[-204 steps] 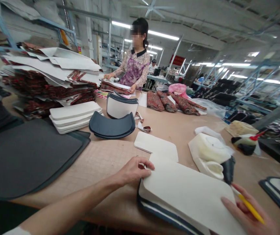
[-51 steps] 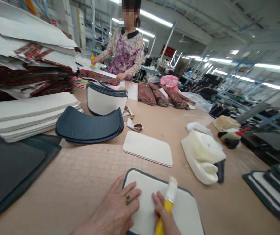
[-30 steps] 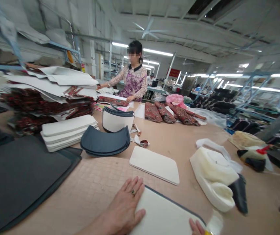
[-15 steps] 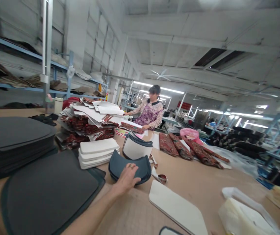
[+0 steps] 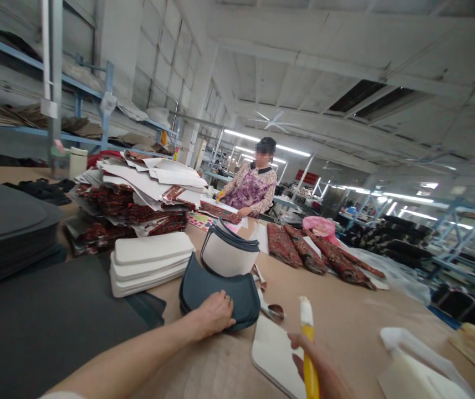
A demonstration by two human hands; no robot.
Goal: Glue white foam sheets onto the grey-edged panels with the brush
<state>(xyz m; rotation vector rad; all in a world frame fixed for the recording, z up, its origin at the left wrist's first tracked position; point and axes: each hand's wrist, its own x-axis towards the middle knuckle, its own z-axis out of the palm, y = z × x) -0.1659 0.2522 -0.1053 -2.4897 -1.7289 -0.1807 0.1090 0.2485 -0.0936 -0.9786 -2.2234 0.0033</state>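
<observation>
My left hand (image 5: 215,315) is closed over the near edge of a small stack of dark blue curved panels (image 5: 206,284). Its fingers bend on top of the stack, and their tips are partly hidden. Low on the right, my right hand (image 5: 324,363) grips a brush (image 5: 309,346) by its yellow handle, with the whitish end pointing up. Under and beside that hand lies a flat cream panel (image 5: 268,349) with rounded corners. Just behind the dark stack stand more curved panels (image 5: 226,252), cream on the near face and dark at the edges.
Stacked cream pads (image 5: 152,249) and large dark sheets (image 5: 46,321) lie to the left. Behind them rises a pile of patterned fabric and white paper (image 5: 137,188). A co-worker (image 5: 251,185) stands across the table. Folded red fabric (image 5: 285,244) and a whitish plastic container (image 5: 424,360) are on the right.
My right hand has come into view at the lower right, holding the brush. My left hand stays on the dark panels, its fingers more bent. The view has shifted slightly.
</observation>
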